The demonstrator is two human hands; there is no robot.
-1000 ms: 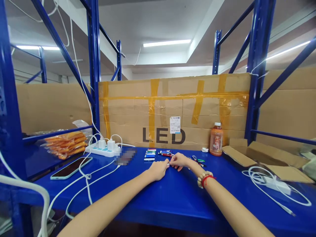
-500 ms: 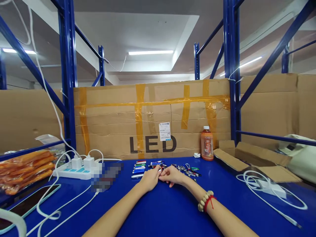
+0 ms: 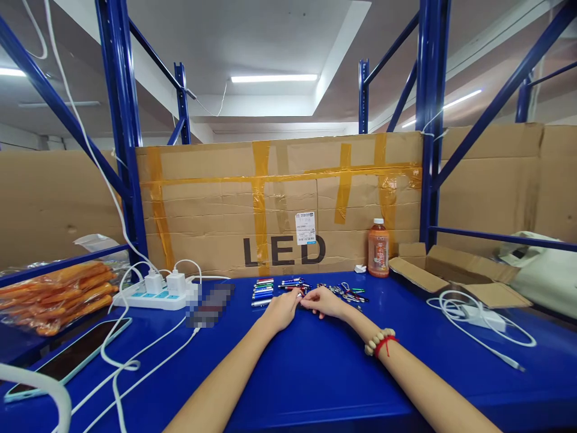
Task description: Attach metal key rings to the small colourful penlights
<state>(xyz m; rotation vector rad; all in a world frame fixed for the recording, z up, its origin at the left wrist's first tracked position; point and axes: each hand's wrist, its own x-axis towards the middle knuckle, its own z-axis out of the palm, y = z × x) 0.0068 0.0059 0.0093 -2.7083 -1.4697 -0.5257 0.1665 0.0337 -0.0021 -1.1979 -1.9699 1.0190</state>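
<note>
My left hand [image 3: 283, 309] and my right hand [image 3: 323, 301] meet at the middle of the blue table [image 3: 315, 373], fingertips pinched together on one small pen-like stick [image 3: 299, 295] with a red end. Just behind them lies a neat row of several coloured sticks [image 3: 263, 288]. To the right of those is a loose pile of small key-ring pieces [image 3: 345, 292]. My right wrist wears a bead bracelet and a red string [image 3: 381, 342].
A taped cardboard box marked LED [image 3: 279, 204] stands along the back. An orange drink bottle [image 3: 378, 248] stands beside it. A power strip [image 3: 153, 294], white cables and a phone [image 3: 67, 359] lie left; an open carton [image 3: 455, 273] and a charger cable [image 3: 478, 316] lie right.
The view swung left then steadied, and tilted slightly. Both hands stay together at the same spot on the small stick, shifting only slightly.
</note>
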